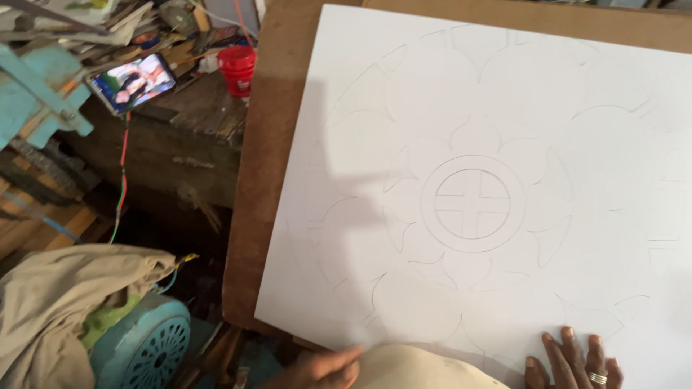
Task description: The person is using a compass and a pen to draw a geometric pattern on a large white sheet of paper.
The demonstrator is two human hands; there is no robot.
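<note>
White paper sheet [404,108], pencilled with a flower-like pattern around a central ringed cross [472,204], is seen laid flat on a brown board [270,144]. The right hand [573,364] is pressed flat on the sheet's lower edge, its fingers [566,346] spread open and extended toward the drawing, a ring worn on one. The left hand [324,369] is seen at the sheet's bottom edge, its fingers loosely curled with the tips touching the paper, nothing gripped. A red cup [237,70] and a lit phone [133,81] are seen on the wooden table [187,122] to the left.
</note>
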